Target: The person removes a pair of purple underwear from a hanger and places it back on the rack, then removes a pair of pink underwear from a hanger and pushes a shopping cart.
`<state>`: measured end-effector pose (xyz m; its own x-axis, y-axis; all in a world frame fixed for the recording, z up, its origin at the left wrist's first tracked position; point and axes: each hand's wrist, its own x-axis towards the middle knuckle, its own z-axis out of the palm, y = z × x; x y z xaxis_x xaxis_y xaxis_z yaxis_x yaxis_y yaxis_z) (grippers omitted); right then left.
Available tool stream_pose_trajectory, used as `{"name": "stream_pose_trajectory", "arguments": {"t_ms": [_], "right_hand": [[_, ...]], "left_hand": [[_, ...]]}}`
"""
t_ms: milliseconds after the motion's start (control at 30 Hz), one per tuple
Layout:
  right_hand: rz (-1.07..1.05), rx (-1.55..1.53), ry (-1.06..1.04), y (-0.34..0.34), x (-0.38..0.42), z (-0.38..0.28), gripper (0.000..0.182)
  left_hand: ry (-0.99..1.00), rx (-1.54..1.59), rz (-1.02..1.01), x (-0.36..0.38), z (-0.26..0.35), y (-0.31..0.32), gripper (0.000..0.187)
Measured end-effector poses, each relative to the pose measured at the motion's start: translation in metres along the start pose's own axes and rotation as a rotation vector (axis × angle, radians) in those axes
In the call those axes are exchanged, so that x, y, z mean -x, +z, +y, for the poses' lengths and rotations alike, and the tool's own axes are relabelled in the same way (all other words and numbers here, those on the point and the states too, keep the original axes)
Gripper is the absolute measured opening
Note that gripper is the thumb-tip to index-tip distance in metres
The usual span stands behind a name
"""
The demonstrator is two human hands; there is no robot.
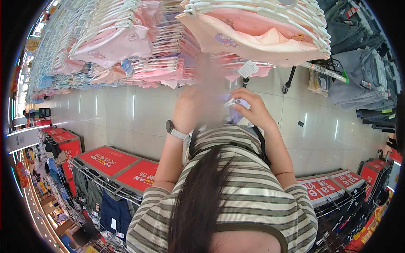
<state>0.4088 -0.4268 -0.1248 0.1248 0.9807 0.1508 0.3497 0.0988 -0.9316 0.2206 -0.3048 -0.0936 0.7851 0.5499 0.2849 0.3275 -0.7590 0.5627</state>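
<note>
My right hand [252, 107] pinches the white clip end of a hanger [231, 102] in front of my body. A piece of lavender cloth [239, 113] hangs just below it, partly hidden by my fingers. My left hand [187, 107], with a watch [170, 126] on its wrist, is raised beside it. A blurred patch covers its fingers, so whether they hold anything is hidden. Above my hands, peach printed underpants [253, 36] hang in a dense row on white hangers. A white tag [248, 68] dangles below them.
Pink garments [116, 48] on hangers fill racks at upper left. Grey and dark trousers [363, 80] hang at right. Behind me stand racks topped with red signs [107, 160] and sale signs [318, 187]. A rack leg with a caster [287, 86] meets the tiled floor [114, 109].
</note>
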Motion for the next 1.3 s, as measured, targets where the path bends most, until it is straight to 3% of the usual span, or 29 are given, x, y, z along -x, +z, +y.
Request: {"name": "stream_pose_trajectory", "arguments": {"t_ms": [267,333,433,567,667,867,967,1033,1167,1300], "right_hand": [[0.042,-0.141,0.000,0.001,-0.002,0.000,0.020],[0.098,-0.382,0.045,0.003,-0.001,0.002,0.019],[0.122,-0.416,0.073,-0.006,-0.002,0.002,0.019],[0.146,-0.365,0.056,-0.006,-0.001,0.005,0.021],[0.153,-0.297,0.058,-0.006,0.000,0.004,0.021],[0.207,-0.227,0.104,-0.007,0.002,0.010,0.019],[0.222,-0.219,0.128,-0.011,0.004,0.014,0.019],[0.205,-0.232,0.139,-0.013,0.004,0.015,0.019],[0.194,-0.186,0.088,-0.012,0.004,0.017,0.015],[0.167,-0.162,0.080,-0.011,0.001,0.012,0.017]], "left_hand": [[-0.085,0.145,-0.077,-0.002,0.016,0.008,0.013],[-0.051,0.171,-0.107,-0.001,0.012,0.009,0.016],[-0.041,0.197,-0.119,0.001,0.006,0.012,0.017],[0.001,0.266,-0.065,0.000,0.001,0.012,0.016],[-0.106,0.356,-0.099,-0.003,0.005,0.004,0.016],[-0.163,0.498,-0.297,0.002,-0.010,0.001,0.015],[-0.299,0.511,-0.260,0.010,-0.020,0.001,0.013],[-0.456,0.636,-0.120,0.014,-0.026,0.003,0.012],[-0.501,0.731,0.013,0.014,-0.025,0.004,0.013],[-0.426,0.802,0.165,0.005,-0.005,0.003,0.012]]}}
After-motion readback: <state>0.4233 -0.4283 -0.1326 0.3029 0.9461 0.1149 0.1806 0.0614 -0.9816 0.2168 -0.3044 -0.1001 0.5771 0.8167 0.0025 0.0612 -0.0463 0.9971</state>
